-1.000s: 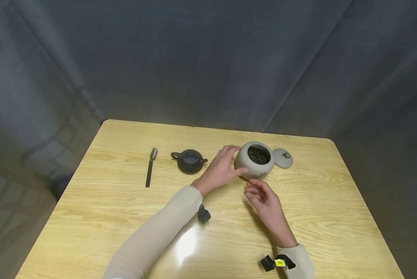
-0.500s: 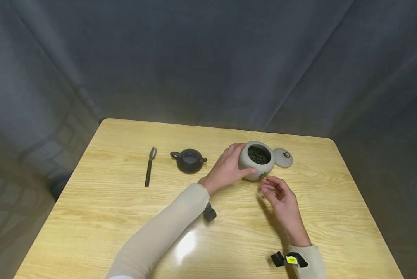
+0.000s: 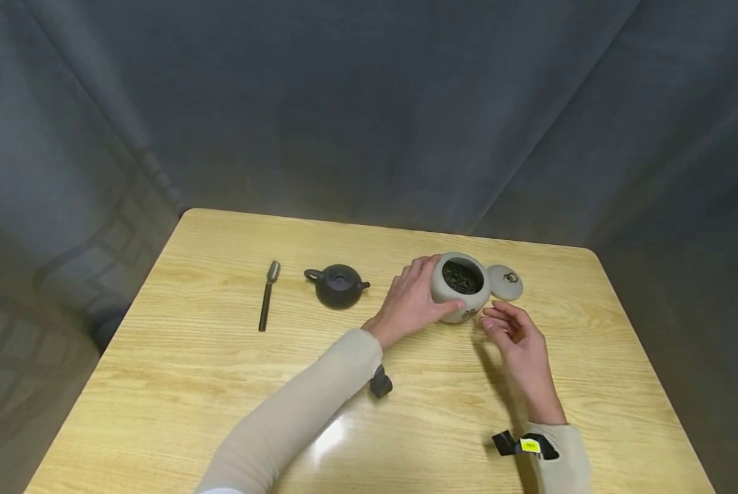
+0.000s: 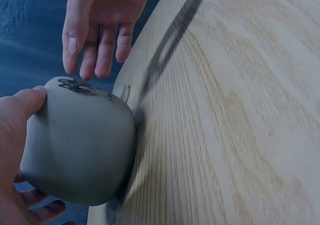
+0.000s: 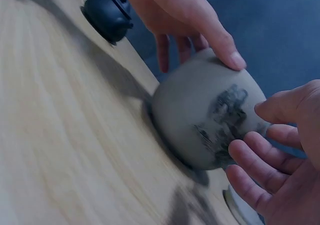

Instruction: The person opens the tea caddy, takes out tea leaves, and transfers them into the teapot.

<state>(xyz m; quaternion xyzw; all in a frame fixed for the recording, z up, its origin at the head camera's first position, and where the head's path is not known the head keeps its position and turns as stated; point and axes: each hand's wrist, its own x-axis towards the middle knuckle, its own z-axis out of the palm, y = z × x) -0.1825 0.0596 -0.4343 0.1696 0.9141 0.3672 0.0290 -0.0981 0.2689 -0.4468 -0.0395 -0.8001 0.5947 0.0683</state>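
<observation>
A grey round tea jar [image 3: 439,295], uncovered, has dark leaves [image 3: 460,276] inside and dark markings on its side. My left hand [image 3: 411,302] holds it from the left, thumb across the front and fingers behind. In the left wrist view, the jar [image 4: 82,145] is at the table surface; whether its base fully touches is unclear. At the jar's lower right, my right hand [image 3: 520,343] has loosely bent fingers and holds nothing. The right wrist view puts those fingers [image 5: 257,167] close to the jar's marked side; contact cannot be made out.
Against the jar's right side in the head view lies its grey lid [image 3: 505,283] with a ring on top. A dark teapot [image 3: 338,287] stands left of the left hand. Farther left is a black-handled scoop [image 3: 269,295]. All are on a wooden table [image 3: 221,384] before grey curtains.
Both hands have moved right. The jar's body has shifted slightly right under my left hand and looks less tilted. The teapot, scoop and lid stay in place.
</observation>
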